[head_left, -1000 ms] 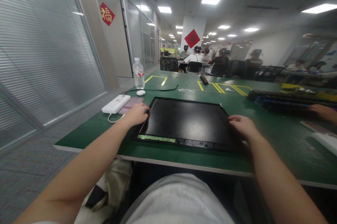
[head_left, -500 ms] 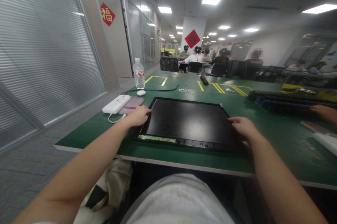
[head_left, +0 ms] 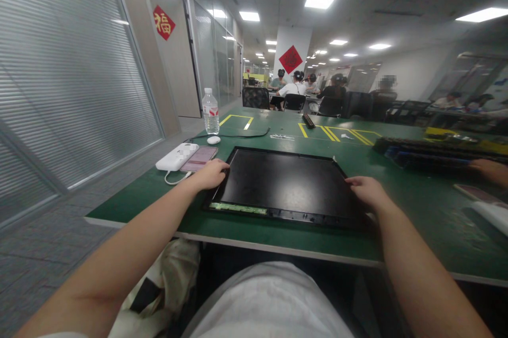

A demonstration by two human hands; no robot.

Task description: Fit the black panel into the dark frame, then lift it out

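A black flat display panel [head_left: 289,182] in a thin dark frame lies on the green table in front of me. Along its near edge runs a strip, with a green circuit board [head_left: 238,209] at the left part. My left hand [head_left: 212,173] grips the panel's left edge, thumb and fingers closed on it. On the opposite side my right hand [head_left: 368,191] pinches the right edge. The undersides of both grips are hidden. A small pale tab [head_left: 334,158] sticks up at the far right corner.
Left of the panel are a white power bank [head_left: 177,156] with a cable, a phone [head_left: 199,158], a white oval case [head_left: 213,140] and a water bottle [head_left: 210,111]. Dark strips [head_left: 432,153] and another person's hand [head_left: 490,170] are at right. The green table [head_left: 246,235] has a near edge.
Almost nothing differs. The whole view has shifted very slightly, while both hands keep their places on the panel's edges.
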